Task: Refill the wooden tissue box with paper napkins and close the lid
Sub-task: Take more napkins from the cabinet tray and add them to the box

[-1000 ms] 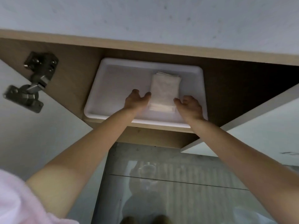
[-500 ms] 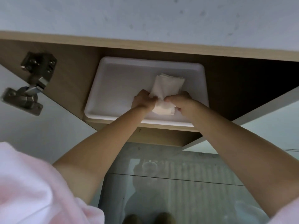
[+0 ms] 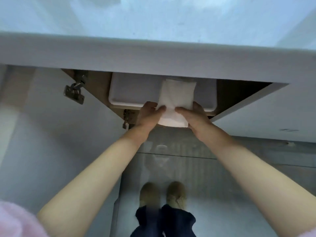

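My left hand (image 3: 150, 115) and right hand (image 3: 193, 115) clamp the napkin stack (image 3: 176, 100) between them. Judged light, soft, floppy: grip near both edges.

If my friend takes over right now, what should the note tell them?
Left hand: gripping the left edge of the white folded paper napkin stack.
Right hand: gripping its right edge.
The stack is lifted partly out over the front rim of the white plastic tray in the open wooden cabinet.
Done: napkins picked up.
Left: find the wooden tissue box (not in view), fill it, close the lid.
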`<action>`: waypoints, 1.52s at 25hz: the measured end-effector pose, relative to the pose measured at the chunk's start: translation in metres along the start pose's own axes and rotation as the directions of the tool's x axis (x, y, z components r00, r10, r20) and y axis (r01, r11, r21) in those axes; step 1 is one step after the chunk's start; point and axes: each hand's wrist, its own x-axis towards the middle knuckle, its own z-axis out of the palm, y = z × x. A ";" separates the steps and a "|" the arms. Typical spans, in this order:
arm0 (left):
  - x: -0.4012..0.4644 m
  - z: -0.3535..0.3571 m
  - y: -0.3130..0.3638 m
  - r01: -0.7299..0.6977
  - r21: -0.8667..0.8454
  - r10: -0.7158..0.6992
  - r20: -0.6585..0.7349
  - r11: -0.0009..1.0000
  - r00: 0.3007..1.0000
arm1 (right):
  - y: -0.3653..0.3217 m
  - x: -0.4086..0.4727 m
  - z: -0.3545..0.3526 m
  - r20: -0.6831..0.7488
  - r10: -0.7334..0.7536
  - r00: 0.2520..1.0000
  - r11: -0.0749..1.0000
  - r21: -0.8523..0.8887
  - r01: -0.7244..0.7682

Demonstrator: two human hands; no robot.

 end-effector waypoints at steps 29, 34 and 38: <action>-0.242 -0.108 0.068 -0.073 -0.801 0.216 0.072 0.594 0.974 | -0.074 -0.286 -0.022 0.350 -0.186 0.918 0.963 0.252 0.099; -0.267 -0.118 0.078 -0.123 -0.824 0.251 0.024 0.553 0.968 | -0.090 -0.321 -0.011 0.378 -0.229 0.897 0.932 0.351 0.089; -0.282 -0.125 0.090 -0.189 -0.797 0.326 0.011 0.574 0.945 | -0.108 -0.331 -0.012 0.217 -0.219 0.951 0.906 0.407 0.116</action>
